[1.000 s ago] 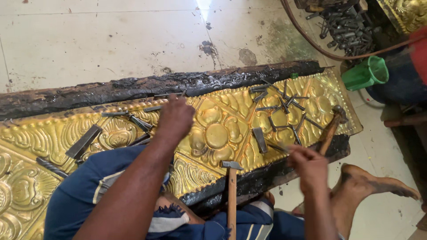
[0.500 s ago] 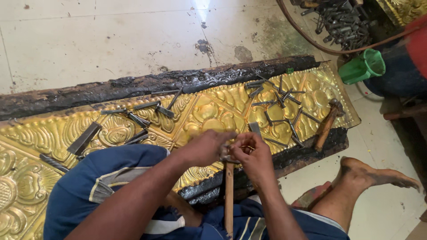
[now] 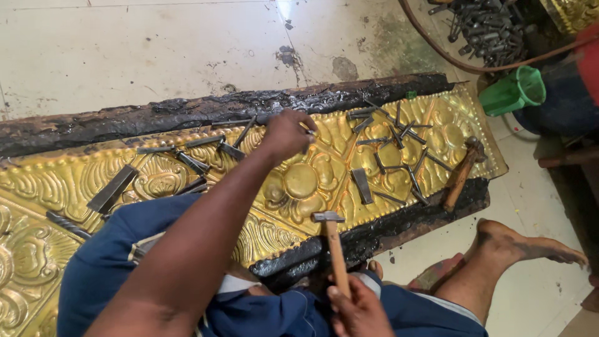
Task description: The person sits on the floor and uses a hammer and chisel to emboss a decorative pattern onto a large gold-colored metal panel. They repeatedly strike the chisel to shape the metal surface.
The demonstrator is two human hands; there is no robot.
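Hands work apart: the left hand (image 3: pixel 288 134) pinches a small punch, barely visible, on the embossed brass sheet (image 3: pixel 162 181) lying across the floor on black pitch; the right hand (image 3: pixel 359 309), at 6 o'clock, grips the hammer (image 3: pixel 332 240) by its handle end. Advice: keep the punch upright and strike squarely. Loose punches (image 3: pixel 399 150) lie at 2 o'clock; a second hammer (image 3: pixel 463 171) lies beyond.
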